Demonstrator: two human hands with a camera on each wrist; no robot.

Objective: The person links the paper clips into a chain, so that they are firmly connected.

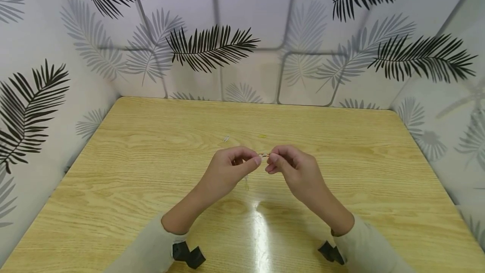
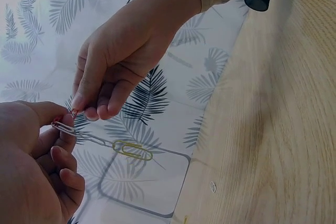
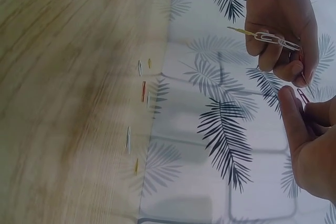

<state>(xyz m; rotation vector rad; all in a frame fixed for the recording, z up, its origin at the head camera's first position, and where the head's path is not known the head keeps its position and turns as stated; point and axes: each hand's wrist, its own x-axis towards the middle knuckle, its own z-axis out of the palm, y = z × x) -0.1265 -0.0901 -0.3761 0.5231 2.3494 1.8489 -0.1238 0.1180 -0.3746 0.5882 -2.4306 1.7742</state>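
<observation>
My two hands meet above the middle of the wooden table (image 1: pixel 132 172). The left hand (image 1: pixel 257 158) pinches one end of a short chain of paper clips (image 2: pixel 100 140): silver clips with a yellow clip (image 2: pixel 132 150) hanging at the free end. In the right wrist view the same chain (image 3: pixel 270 39) sticks out from the left hand's curled fingers (image 3: pixel 273 59). The right hand (image 1: pixel 270 162) pinches a small red paper clip (image 3: pixel 303 95) between thumb and fingers, its tip right at the chain's held end (image 2: pixel 65 127). Whether the red clip is hooked on cannot be told.
Loose paper clips lie on the table beyond my hands: a silver one (image 1: pixel 226 138) and a yellow one (image 1: pixel 262 136); the right wrist view shows several more (image 3: pixel 143 91). Walls with a leaf pattern (image 1: pixel 212 49) close in the table on three sides.
</observation>
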